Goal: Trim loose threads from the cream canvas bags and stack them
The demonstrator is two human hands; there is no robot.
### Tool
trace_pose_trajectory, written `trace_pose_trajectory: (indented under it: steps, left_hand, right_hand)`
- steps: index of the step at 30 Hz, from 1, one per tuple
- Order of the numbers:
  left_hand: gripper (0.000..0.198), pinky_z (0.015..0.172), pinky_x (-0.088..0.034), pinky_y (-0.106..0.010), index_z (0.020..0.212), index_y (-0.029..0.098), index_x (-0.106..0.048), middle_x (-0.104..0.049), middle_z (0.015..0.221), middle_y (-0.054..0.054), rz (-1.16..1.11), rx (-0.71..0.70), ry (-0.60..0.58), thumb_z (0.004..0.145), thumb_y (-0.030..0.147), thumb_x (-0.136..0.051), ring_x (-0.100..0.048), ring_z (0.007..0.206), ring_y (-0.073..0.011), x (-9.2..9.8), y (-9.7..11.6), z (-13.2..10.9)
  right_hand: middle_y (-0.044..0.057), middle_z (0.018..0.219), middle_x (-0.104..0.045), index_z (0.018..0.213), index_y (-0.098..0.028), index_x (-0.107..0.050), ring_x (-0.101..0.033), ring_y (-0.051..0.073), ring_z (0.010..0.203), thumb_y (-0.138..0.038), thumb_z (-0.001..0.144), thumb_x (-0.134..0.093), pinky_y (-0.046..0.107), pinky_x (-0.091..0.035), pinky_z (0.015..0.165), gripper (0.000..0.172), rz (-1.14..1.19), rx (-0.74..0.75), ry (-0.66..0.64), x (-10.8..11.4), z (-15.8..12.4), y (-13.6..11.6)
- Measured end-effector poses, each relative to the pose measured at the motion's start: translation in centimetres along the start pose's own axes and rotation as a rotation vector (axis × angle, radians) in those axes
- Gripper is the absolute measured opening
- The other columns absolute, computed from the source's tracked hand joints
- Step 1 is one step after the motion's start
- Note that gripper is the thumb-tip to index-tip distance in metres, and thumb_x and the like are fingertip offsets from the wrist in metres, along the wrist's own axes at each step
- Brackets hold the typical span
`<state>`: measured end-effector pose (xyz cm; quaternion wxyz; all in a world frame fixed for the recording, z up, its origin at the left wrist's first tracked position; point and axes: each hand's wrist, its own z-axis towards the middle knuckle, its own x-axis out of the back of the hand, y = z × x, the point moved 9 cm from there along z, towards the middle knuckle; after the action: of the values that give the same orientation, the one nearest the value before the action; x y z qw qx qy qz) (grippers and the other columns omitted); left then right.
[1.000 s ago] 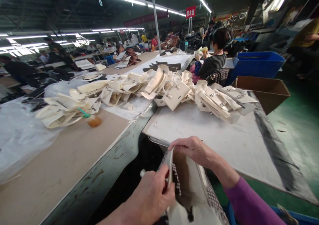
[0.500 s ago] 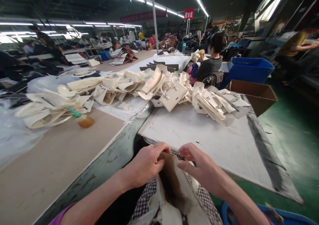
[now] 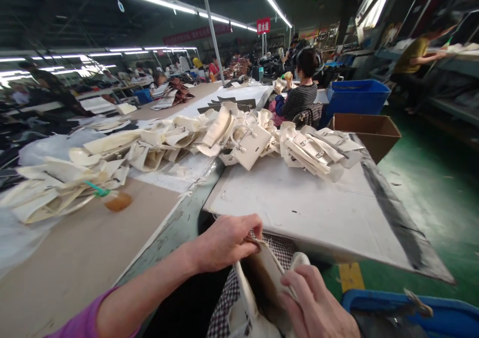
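Evidently, an unfinished cream handbag [image 3: 270, 263] is being worked by its upper edge, held above the lap between the body and the near edge of the white-covered tabletop [image 3: 337, 218]. Its mouth is turned upward, and a brown inner face is exposed. At the far end, the rim is pinched between the thumb and bent fingers of the left hand [image 3: 230, 243]; at the near right, the side wall appears to be gripped by the fingers of the right hand [image 3: 322, 298], though its thumb is partly hidden. Checked cloth [image 3: 227, 298] is seen below the bag.

For good work, the rim is best pinched close to the edge, with the left grip used as an anchor while the right fingers are worked along the wall in short, even presses. Light tension should be applied so that the edge is straightened without being stretched or creased. Care is called for around the stiff corner, where a fold could easily be trapped.
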<state>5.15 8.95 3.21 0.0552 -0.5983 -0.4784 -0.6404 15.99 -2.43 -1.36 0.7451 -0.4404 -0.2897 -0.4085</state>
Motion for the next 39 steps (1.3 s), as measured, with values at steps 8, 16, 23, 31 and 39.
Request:
trace_pose_trajectory:
  steps: [8, 16, 23, 31, 39]
  left_hand:
    - [0.004, 0.059, -0.034, -0.023, 0.082, 0.021, -0.053, -0.063, 0.070, 0.004, 0.198, 0.112, 0.102, 0.079, 0.019, -0.054, -0.057, 0.064, -0.0147, 0.1, -0.3, 0.1]
    - [0.002, 0.058, -0.030, -0.023, 0.080, 0.022, -0.051, -0.059, 0.066, 0.004, 0.262, 0.150, 0.112, 0.079, 0.024, -0.053, -0.055, 0.062, -0.0152, 1.0, -0.5, 1.2]
    - [0.003, 0.055, -0.026, -0.025, 0.077, 0.022, -0.048, -0.058, 0.062, 0.004, 0.338, 0.262, 0.146, 0.079, 0.021, -0.050, -0.051, 0.057, -0.0150, 1.2, -0.7, 0.0]
    - [0.003, 0.056, -0.026, -0.027, 0.081, 0.022, -0.050, -0.059, 0.061, 0.004, 0.381, 0.230, 0.146, 0.081, 0.019, -0.049, -0.057, 0.059, -0.0171, 0.4, -0.5, -0.4]
    - [0.008, 0.063, -0.037, -0.022, 0.080, 0.021, -0.054, -0.064, 0.077, 0.004, 0.201, 0.211, 0.237, 0.081, 0.014, -0.058, -0.059, 0.071, -0.0136, 1.5, -1.6, -1.9]
  right_hand:
    - [0.006, 0.085, -0.067, 0.082, -0.020, -0.061, -0.065, 0.019, 0.074, -0.020, 0.090, -0.054, 0.030, -0.048, 0.070, 0.010, -0.103, 0.085, 0.145, 1.6, 0.2, -0.5]
    - [0.004, 0.091, -0.065, 0.086, -0.019, -0.059, -0.063, 0.015, 0.073, -0.016, 0.092, -0.051, 0.026, -0.044, 0.067, 0.011, 0.077, -0.031, 0.044, 1.0, 2.2, 2.3]
    - [-0.005, 0.084, -0.066, 0.074, -0.023, -0.063, -0.062, 0.013, 0.077, -0.011, 0.078, -0.064, 0.024, -0.043, 0.074, 0.012, 0.440, -0.246, -0.389, -0.9, 5.8, 5.8]
    - [-0.002, 0.080, -0.065, 0.085, -0.022, -0.055, -0.061, 0.018, 0.072, -0.016, 0.075, -0.063, 0.029, -0.041, 0.065, 0.015, 0.229, -0.174, -0.439, -0.7, 5.7, 3.0]
    - [-0.004, 0.072, -0.063, 0.094, -0.026, -0.041, -0.062, 0.017, 0.061, -0.009, 0.083, -0.043, 0.026, -0.041, 0.058, 0.020, 0.266, -0.093, -0.326, -4.7, 3.8, 1.7]
